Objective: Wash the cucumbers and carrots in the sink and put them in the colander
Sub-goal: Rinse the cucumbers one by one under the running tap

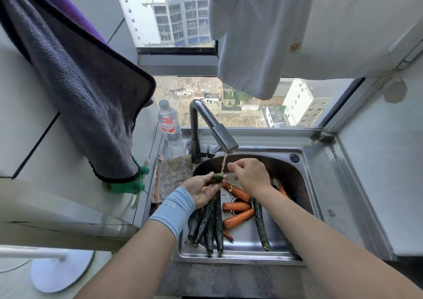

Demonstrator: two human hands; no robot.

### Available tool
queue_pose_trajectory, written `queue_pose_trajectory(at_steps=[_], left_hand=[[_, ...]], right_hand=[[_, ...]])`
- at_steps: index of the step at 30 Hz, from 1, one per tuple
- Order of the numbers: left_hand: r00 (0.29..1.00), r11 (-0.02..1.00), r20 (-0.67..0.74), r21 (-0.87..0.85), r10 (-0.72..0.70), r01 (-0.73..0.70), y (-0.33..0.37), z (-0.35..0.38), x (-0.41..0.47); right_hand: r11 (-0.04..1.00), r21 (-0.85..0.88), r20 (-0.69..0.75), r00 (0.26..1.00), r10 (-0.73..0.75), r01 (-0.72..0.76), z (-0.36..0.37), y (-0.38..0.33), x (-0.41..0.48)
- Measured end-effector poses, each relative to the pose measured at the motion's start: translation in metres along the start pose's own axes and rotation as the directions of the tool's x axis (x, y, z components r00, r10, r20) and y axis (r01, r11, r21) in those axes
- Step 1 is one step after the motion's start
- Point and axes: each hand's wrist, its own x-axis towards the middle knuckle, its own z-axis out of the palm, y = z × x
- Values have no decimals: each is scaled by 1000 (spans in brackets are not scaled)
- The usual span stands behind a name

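Left hand [201, 190] grips one cucumber [217, 178] near its upper end, fingers curled round it. The tip is raised directly under the water stream [223, 164] from the faucet [225, 138]; judged purpose: rinsing that end. Right hand [251, 175] hovers just beside the stream, fingers loosely curled, thumb and forefinger close together; whether they pinch anything cannot be told. Sink [240, 259] contents: a bundle of cucumbers [211, 226] at left, a lone one at right, and several carrots [237, 206] around the drain (the far ones partly hidden by the right forearm). Colander not in view; judged that washing is at an early stage.
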Motion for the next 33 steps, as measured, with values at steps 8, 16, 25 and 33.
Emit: queue_pose_trajectory(at_steps=[8, 16, 25, 33], left_hand=[[998, 992, -69, 127, -14, 23, -7, 13, -1], [987, 955, -152, 283, -47, 89, -3, 1, -4], [984, 915, -174, 393, -26, 93, -7, -4, 2], [993, 966, -120, 258, 4, 27, -21, -4, 32]], right_hand=[[991, -123, 115, 993, -28, 43, -11, 3, 1], [984, -174, 280, 956, 82, -34, -2, -23, -6], [989, 39, 476, 873, 106, -141, 23, -40, -11], [911, 266, 695, 717, 45, -315, -9, 11, -43]])
